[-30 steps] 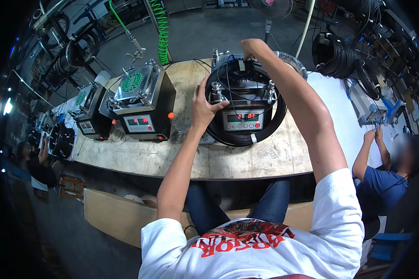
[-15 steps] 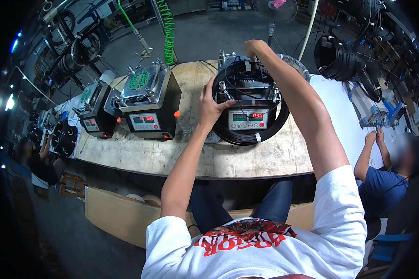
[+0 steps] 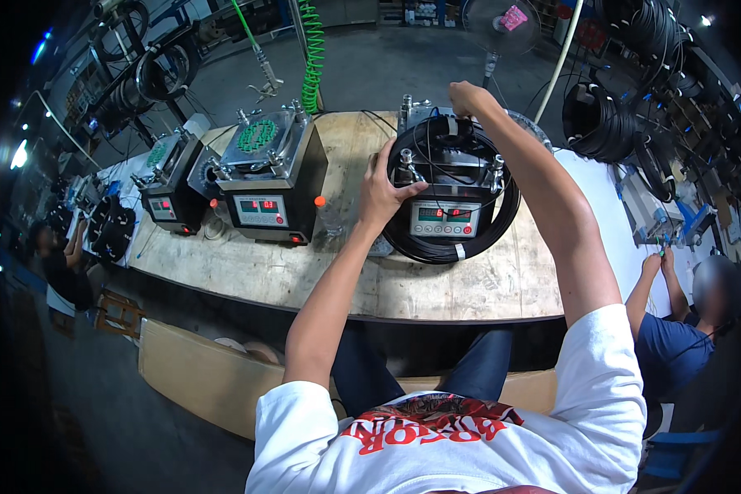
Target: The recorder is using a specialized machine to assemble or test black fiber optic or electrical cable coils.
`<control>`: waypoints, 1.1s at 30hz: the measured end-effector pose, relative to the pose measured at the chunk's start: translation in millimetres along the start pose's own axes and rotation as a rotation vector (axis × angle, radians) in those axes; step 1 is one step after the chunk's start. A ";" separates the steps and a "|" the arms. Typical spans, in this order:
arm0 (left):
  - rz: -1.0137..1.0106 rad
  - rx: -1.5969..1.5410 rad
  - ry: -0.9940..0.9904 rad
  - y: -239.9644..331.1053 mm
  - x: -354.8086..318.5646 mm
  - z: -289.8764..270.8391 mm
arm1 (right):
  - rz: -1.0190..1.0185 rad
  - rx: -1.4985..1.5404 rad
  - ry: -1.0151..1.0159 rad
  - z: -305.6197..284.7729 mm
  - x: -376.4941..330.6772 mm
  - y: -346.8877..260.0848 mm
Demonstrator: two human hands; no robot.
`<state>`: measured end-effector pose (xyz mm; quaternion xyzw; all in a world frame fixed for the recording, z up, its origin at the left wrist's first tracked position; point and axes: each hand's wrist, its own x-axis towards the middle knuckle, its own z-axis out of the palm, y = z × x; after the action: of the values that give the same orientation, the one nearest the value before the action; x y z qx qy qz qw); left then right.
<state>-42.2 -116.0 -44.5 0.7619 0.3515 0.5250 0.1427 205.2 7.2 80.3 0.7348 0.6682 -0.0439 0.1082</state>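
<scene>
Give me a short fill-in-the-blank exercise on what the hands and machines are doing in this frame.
1. The left hand rests on the machine ringed by a coil of ____ cable.
2. The right hand reaches to the ____ side of that machine.
3. The neighbouring machine carries a ____ perforated plate on top.
4. The machines stand on a ____ workbench.

Missing words: black; far; green; wooden

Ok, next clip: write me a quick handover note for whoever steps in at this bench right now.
Left hand: palm on the left side of the black box machine with red display, at the black cable coil ringed around it.
Right hand: reaching over the machine's far top edge; its grip is hidden.
Done: coil lies around the machine on the round wooden table.
Left: cannot tell whether the thin leads on top are clamped. The two similar machines to the left are untouched.
</scene>
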 end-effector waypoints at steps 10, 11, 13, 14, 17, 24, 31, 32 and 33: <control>-0.001 -0.044 -0.005 2.4 0.1 -2.5 | 0.033 0.025 -0.106 -5.9 21.0 -3.2; -0.022 -0.044 -0.012 3.2 -0.5 -2.0 | 0.047 0.013 -0.166 -7.0 23.0 -1.5; -0.039 -0.046 -0.022 4.4 1.0 -0.6 | 0.063 0.040 -0.157 -8.5 26.6 1.0; -0.045 -0.068 -0.028 4.4 1.3 -2.6 | 0.072 0.063 -0.152 -7.2 26.6 -1.3; -0.031 -0.076 -0.025 5.6 2.2 -1.0 | -0.037 -0.030 -0.119 -11.2 19.5 6.3; -0.025 -0.048 -0.020 0.2 0.5 -3.3 | -0.070 0.049 0.153 15.8 -3.4 7.9; 0.006 -0.044 -0.008 -1.6 -1.2 -2.8 | -0.101 0.187 0.256 23.8 -5.2 14.7; 0.006 -0.045 -0.011 -0.5 -0.9 -2.3 | -0.132 0.156 0.228 22.0 -4.7 17.9; 0.012 -0.050 -0.003 0.5 -0.7 -1.8 | -0.129 0.159 0.226 18.6 -2.3 19.2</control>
<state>-43.7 -117.2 -43.9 0.7610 0.3337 0.5331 0.1591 225.6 -0.7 64.6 0.6967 0.7165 -0.0203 -0.0293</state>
